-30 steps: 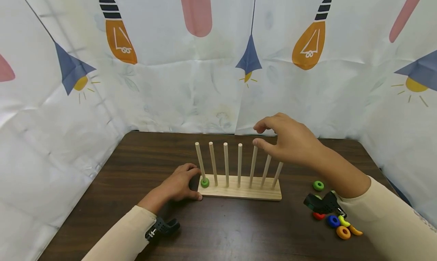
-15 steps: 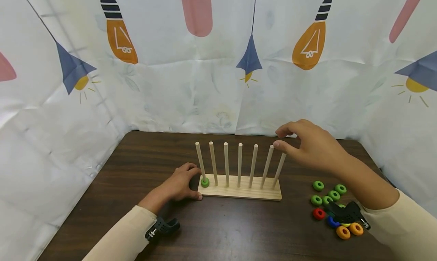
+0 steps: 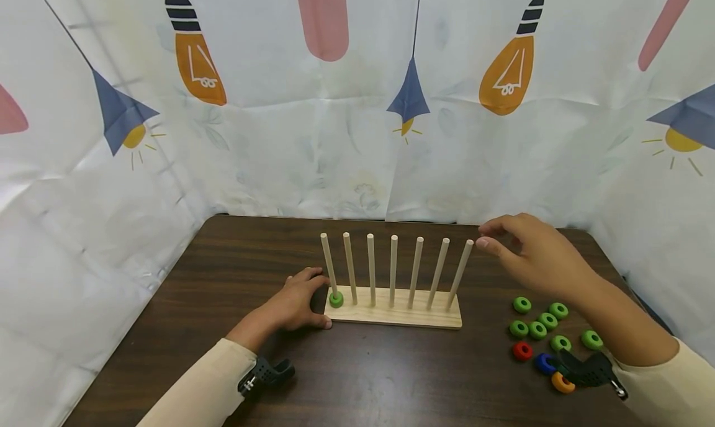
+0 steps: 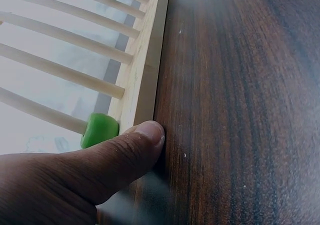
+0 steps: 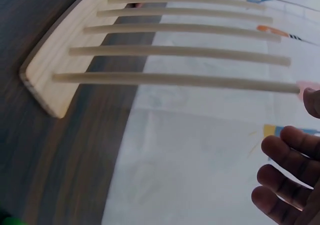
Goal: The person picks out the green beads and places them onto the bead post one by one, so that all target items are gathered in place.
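In the head view the left sleeve (image 3: 195, 383) and right sleeve (image 3: 665, 390) run out of frame at the bottom. The dark wrist strap (image 3: 589, 370) on the right covers part of the loose rings: the blue ring (image 3: 539, 363) shows mainly its left side, and the orange ring (image 3: 562, 390) is partly covered too. Whether others lie beneath, I cannot tell. Just beyond, the red ring (image 3: 522, 357) and seven green rings (image 3: 537, 336) are scattered on the dark table (image 3: 368, 377), to the right of the peg rack (image 3: 385, 316).

The left hand (image 3: 298, 300) holds the rack by its left end, thumb at the front corner, fingers toward the back. The rack is a pale, grained plank bearing seven plain round pegs, with a seated green ring (image 3: 336, 300) at the foot of the leftmost.

The right hand (image 3: 539, 253) is loosely curved, grasping nothing, beside the top of the rightmost peg (image 3: 460, 272); I cannot tell whether its thumb touches.

The left wrist view shows the thumb overlapping the plank's front edge, with the pegs cut off. The right wrist view shows the four fingers spaced apart, the plank's rounded right corners, and a blurred green patch (image 5: 11, 220) that may be a loose ring.

Behind everything hangs a pale cloth (image 3: 335, 166) printed with bulbs and lamps, cropped above.
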`<state>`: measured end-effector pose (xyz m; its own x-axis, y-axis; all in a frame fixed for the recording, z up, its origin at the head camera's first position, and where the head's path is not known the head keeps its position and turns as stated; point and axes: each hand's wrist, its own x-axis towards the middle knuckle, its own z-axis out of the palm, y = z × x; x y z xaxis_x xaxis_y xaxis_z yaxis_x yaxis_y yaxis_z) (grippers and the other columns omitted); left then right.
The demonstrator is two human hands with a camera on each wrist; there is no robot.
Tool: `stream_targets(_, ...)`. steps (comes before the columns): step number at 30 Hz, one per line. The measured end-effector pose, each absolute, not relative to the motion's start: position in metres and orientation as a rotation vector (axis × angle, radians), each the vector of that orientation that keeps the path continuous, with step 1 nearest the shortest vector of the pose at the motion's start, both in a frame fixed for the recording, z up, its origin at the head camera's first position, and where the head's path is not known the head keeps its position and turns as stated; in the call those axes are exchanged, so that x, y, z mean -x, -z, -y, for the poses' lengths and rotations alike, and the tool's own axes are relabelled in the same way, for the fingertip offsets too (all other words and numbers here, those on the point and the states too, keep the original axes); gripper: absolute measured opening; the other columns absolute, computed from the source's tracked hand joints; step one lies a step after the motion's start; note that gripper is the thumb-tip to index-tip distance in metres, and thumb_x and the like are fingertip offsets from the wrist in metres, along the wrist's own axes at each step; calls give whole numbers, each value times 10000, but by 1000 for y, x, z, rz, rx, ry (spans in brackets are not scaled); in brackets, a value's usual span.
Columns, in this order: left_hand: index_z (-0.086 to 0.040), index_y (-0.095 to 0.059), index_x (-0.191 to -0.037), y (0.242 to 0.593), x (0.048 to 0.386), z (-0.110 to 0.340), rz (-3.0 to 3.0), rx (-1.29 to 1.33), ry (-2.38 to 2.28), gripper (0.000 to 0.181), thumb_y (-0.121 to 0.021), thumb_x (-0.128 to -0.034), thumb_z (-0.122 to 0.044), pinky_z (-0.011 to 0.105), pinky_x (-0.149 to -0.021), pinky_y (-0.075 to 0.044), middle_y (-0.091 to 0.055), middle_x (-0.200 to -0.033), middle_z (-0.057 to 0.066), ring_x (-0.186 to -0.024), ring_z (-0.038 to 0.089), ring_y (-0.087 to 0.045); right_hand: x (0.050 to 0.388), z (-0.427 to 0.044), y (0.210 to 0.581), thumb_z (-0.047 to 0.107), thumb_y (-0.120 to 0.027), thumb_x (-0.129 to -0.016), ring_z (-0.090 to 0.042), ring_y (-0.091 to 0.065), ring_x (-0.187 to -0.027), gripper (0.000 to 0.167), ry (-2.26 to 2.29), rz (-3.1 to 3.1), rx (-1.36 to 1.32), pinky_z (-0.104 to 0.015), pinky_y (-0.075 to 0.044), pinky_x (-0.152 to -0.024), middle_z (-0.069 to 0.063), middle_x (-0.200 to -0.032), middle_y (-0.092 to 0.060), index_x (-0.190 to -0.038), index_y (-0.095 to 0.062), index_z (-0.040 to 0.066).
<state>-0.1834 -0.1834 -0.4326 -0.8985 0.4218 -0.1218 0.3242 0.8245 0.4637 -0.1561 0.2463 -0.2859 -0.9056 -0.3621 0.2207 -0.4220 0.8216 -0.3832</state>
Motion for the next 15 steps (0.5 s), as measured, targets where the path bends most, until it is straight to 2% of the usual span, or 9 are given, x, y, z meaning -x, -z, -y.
stream_targets(4, -109, -598, -1363, 433, 184, 184, -2787, -579, -644, 748, -933, -747, -370, 674, -1155, -190, -353, -1572, 229, -1446, 465, -323, 152, -255, 295, 427, -576, -1052, -247, -606, -976, 377, -661, 2886, -590, -491, -486, -795, -84, -1247, -651, -1288, -663, 146)
stream_targets(8, -120, -606, -1344, 433, 185, 184, -2786, -561, -634, 732, -936, -742, -375, 682, -1152, -187, -346, -1576, 224, -1447, 469, -319, 150, -262, 306, 457, -569, -1048, -202, -608, -929, 377, -670, 2904, -577, -462, -499, -775, -23, -1177, -659, -1268, -662, 166)
stream_targets(13, -124, -607, -1345, 433, 186, 183, -2780, -551, -641, 729, -933, -745, -379, 684, -1152, -184, -345, -1577, 217, -1447, 470, -318, 147, -273, 321, 425, -638, -1020, -182, -588, -899, 370, -629, 2913, -601, -427, -489, -745, -20, -1151, -671, -1251, -666, 137)
stream_targets(15, -125, -606, -1351, 433, 186, 182, -2778, -554, -644, 731, -931, -749, -382, 683, -1153, -181, -343, -1579, 216, -1447, 470, -318, 145, -278, 328, 416, -673, -1001, -209, -604, -938, 382, -623, 2926, -605, -432, -497, -751, -41, -1164, -669, -1245, -668, 122)
